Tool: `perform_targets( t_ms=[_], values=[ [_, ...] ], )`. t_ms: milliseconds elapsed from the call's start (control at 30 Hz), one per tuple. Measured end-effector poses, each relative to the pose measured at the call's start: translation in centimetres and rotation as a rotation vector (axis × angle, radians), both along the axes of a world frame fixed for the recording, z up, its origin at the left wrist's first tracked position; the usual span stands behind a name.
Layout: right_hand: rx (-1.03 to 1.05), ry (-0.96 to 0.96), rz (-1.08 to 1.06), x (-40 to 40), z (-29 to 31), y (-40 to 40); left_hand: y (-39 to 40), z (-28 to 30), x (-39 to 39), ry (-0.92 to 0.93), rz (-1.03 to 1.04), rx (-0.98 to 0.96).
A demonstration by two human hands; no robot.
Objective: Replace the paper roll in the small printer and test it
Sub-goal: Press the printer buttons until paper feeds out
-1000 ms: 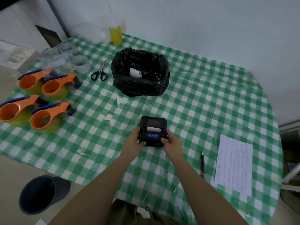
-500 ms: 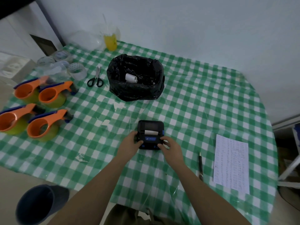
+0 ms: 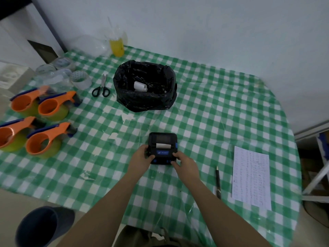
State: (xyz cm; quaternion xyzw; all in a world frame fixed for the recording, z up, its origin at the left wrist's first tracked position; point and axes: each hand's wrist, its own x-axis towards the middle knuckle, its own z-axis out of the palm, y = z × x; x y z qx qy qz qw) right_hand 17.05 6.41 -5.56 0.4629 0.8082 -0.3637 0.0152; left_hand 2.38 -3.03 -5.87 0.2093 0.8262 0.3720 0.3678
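A small black printer (image 3: 162, 142) with a blue label sits on the green checked tablecloth (image 3: 213, 113) in the middle of the table. Its lid is closed and a short white strip of paper (image 3: 162, 145) sticks out of the slot. My left hand (image 3: 142, 158) grips the printer's left side. My right hand (image 3: 185, 164) holds its right front corner, with fingers on the front buttons. A white paper roll (image 3: 140, 86) lies inside the black bin bag (image 3: 160, 100) further back.
Several orange tape dispensers (image 3: 44, 139) stand at the left. Scissors (image 3: 101, 88), clear tape rolls (image 3: 80, 79) and a yellow drink cup (image 3: 117, 46) are at the back. A pen (image 3: 218, 182) and a printed sheet (image 3: 251, 177) lie at the right. A dark bucket (image 3: 41, 227) stands on the floor.
The view has shifted slightly. Both hands stay on the printer, and my right hand's fingers have slid onto its front buttons.
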Motion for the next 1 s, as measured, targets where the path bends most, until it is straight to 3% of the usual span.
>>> perform_targets(
  t_ms=[1000],
  values=[
    [0.008, 0.001, -0.027, -0.38, -0.45, -0.20, -0.11, -0.39, -0.33, -0.010, -0.004, -0.011]
  ],
)
